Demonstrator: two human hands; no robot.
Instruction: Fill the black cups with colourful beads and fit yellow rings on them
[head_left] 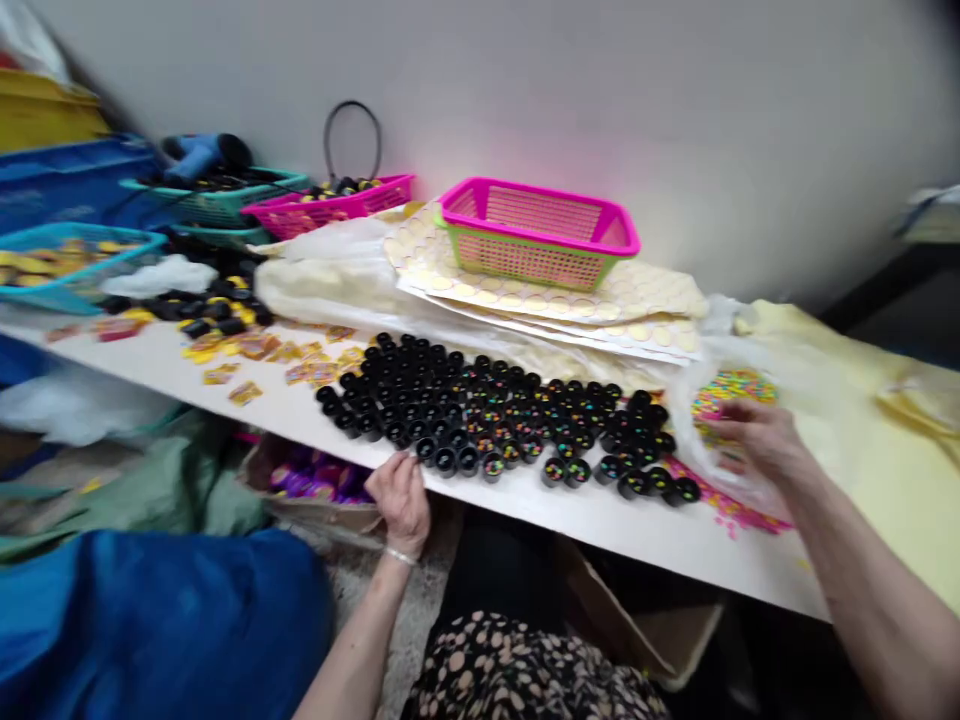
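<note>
Many small black cups stand upright, packed together along the table's front edge. Those toward the right hold small multicoloured pieces, while several on the left look unfilled. My left hand is at the table edge with its fingers curled, beside the nearest black cups; what lies inside the fingers is hidden. At the right, my right hand is over a clear plastic bag of multicoloured candy-like pieces. Its fingers are drawn together, and I cannot see what is between them. Loose pink pieces lie below the bag.
A pink and green basket sits on sheets of round stickers at the back. Small orange packets and black-and-yellow pieces lie to the left, near a blue basket. Under the table is a box of purple packets.
</note>
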